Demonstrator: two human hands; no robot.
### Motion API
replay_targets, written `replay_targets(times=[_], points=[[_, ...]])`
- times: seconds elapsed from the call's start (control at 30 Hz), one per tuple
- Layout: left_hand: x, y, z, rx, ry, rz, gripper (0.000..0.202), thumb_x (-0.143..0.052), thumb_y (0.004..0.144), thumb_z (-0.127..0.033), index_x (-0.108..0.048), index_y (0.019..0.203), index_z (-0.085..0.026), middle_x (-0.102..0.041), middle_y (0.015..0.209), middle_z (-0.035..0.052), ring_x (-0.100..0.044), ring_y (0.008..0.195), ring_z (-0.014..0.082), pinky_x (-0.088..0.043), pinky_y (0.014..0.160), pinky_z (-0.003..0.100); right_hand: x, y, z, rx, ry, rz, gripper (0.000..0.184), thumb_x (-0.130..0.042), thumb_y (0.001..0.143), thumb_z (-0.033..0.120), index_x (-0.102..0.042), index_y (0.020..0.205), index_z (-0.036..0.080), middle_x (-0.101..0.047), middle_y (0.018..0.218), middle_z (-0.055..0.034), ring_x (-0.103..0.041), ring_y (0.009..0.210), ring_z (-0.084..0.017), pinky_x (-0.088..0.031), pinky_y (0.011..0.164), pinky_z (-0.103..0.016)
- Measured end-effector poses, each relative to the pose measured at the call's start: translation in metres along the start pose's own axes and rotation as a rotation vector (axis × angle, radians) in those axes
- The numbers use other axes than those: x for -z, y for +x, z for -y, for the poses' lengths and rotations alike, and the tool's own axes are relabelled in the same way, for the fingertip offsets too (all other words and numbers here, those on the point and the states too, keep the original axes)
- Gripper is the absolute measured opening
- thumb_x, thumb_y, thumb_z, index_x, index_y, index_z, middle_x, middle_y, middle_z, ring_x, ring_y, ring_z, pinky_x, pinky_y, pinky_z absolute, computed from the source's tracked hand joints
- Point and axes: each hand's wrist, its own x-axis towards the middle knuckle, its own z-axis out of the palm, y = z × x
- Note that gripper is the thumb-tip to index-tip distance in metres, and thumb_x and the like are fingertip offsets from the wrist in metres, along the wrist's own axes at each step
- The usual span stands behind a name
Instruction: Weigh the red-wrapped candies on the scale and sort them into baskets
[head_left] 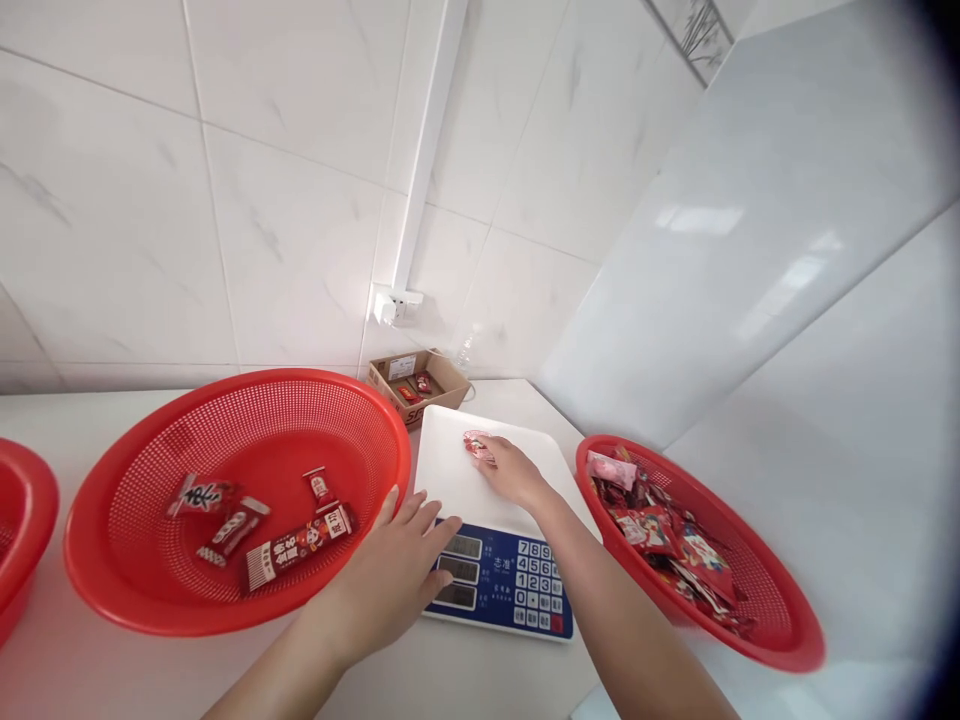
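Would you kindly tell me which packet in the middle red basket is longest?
The lowest packet, nearest the left hand; the other three packets look shorter.

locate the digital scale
In the head view, the digital scale is low, slightly right of centre, between the middle red basket and right red basket, with the cardboard box behind.

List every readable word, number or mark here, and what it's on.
"志准": blue scale panel
"7 8 9 4 5 6 1 2 3 0": scale keypad
"成功": long snack wrapper
"SF", the rest hidden: cardboard box
Too small or blurred: scale displays, remaining key labels, white box label, other wrappers.
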Motion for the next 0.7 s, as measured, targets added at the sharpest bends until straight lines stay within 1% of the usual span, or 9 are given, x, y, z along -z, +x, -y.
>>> replay_targets(times=[0.13, 0.2, 0.27, 0.37, 0.43, 0.5, 0.53, 0.6, 0.7], points=[[0.001, 0.000, -0.001, -0.007, 0.026, 0.016, 0.044, -0.053, 0.087, -0.023, -0.049, 0.131, -0.021, -0.056, 0.135, 0.0118, -0.041, 0.132, 0.0318, -0.032, 0.106, 0.055, 0.007, -0.009, 0.003, -0.061, -0.018, -0.026, 0.037, -0.039, 0.090, 0.021, -0.055, 0.124, 0.021, -0.066, 0.112, -0.0110, -0.061, 0.103, -0.025, -0.043, 0.085, -0.036], [0.001, -0.001, -0.001, -0.017, 0.040, 0.012, 0.044, -0.053, 0.087, -0.023, -0.049, 0.131, -0.021, -0.057, 0.133, 0.0117, -0.042, 0.131, 0.0319, -0.032, 0.105, 0.054, 0.013, -0.011, 0.011, -0.093, -0.019, -0.058, 0.037, -0.034, 0.092, 0.022, -0.054, 0.122, 0.018, -0.069, 0.101, -0.0130, -0.064, 0.095, -0.027, -0.044, 0.080, -0.037], [0.000, -0.001, -0.001, -0.024, 0.059, 0.011, 0.044, -0.053, 0.087, -0.023, -0.049, 0.131, -0.021, -0.057, 0.132, 0.0118, -0.042, 0.131, 0.0322, -0.032, 0.105, 0.055, 0.018, -0.010, 0.025, -0.082, 0.053, -0.093, 0.036, -0.032, 0.093, 0.026, -0.053, 0.121, 0.018, -0.069, 0.101, -0.0116, -0.064, 0.093, -0.025, -0.046, 0.078, -0.035], [-0.001, 0.000, -0.001, -0.027, 0.093, 0.019, 0.043, -0.053, 0.088, -0.024, -0.050, 0.131, -0.019, -0.057, 0.132, 0.0133, -0.044, 0.130, 0.0332, -0.031, 0.105, 0.057, 0.021, -0.009, 0.057, 0.010, 0.457, -0.092, 0.032, -0.037, 0.093, 0.035, -0.054, 0.117, 0.022, -0.068, 0.106, -0.0063, -0.065, 0.086, -0.019, -0.050, 0.068, -0.030], [0.000, 0.001, -0.002, -0.026, 0.107, 0.036, 0.043, -0.052, 0.088, -0.024, -0.050, 0.131, -0.018, -0.056, 0.134, 0.0147, -0.043, 0.130, 0.0337, -0.031, 0.105, 0.058, 0.019, -0.008, 0.080, 0.077, 0.800, -0.006, 0.036, -0.041, 0.091, 0.039, -0.051, 0.121, 0.023, -0.066, 0.109, -0.0065, -0.066, 0.084, -0.018, -0.053, 0.064, -0.029], [0.001, 0.002, -0.002, -0.026, 0.109, 0.049, 0.044, -0.053, 0.087, -0.024, -0.050, 0.131, -0.018, -0.056, 0.134, 0.0150, -0.044, 0.130, 0.0335, -0.031, 0.105, 0.058, 0.014, -0.010, 0.099, 0.111, 1.037, 0.116, 0.048, -0.045, 0.089, 0.044, -0.040, 0.133, 0.024, -0.063, 0.118, -0.0085, -0.065, 0.094, -0.018, -0.055, 0.074, -0.031], [0.001, 0.003, -0.002, -0.025, 0.109, 0.052, 0.044, -0.053, 0.087, -0.023, -0.050, 0.130, -0.018, -0.056, 0.134, 0.0147, -0.044, 0.130, 0.0332, -0.032, 0.105, 0.058, 0.011, -0.011, 0.104, 0.120, 1.084, 0.153, 0.055, -0.049, 0.088, 0.045, -0.035, 0.137, 0.024, -0.059, 0.125, -0.0104, -0.063, 0.101, -0.018, -0.053, 0.081, -0.033], [0.002, 0.004, -0.001, -0.024, 0.106, 0.058, 0.043, -0.052, 0.087, -0.023, -0.051, 0.130, -0.019, -0.056, 0.134, 0.0138, -0.044, 0.130, 0.0323, -0.033, 0.105, 0.058, 0.006, -0.017, 0.107, 0.138, 1.049, 0.155, 0.065, -0.055, 0.085, 0.045, -0.031, 0.141, 0.023, -0.049, 0.136, -0.0139, -0.057, 0.114, -0.020, -0.048, 0.093, -0.037], [0.000, 0.005, 0.003, -0.021, 0.109, 0.069, 0.043, -0.047, 0.089, -0.025, -0.050, 0.132, -0.021, -0.055, 0.137, 0.0124, -0.043, 0.131, 0.0316, -0.031, 0.105, 0.059, 0.004, -0.030, 0.086, 0.172, 0.881, 0.057, 0.063, -0.058, 0.083, 0.039, -0.035, 0.140, 0.024, -0.042, 0.143, -0.0138, -0.050, 0.123, -0.022, -0.045, 0.096, -0.039]])
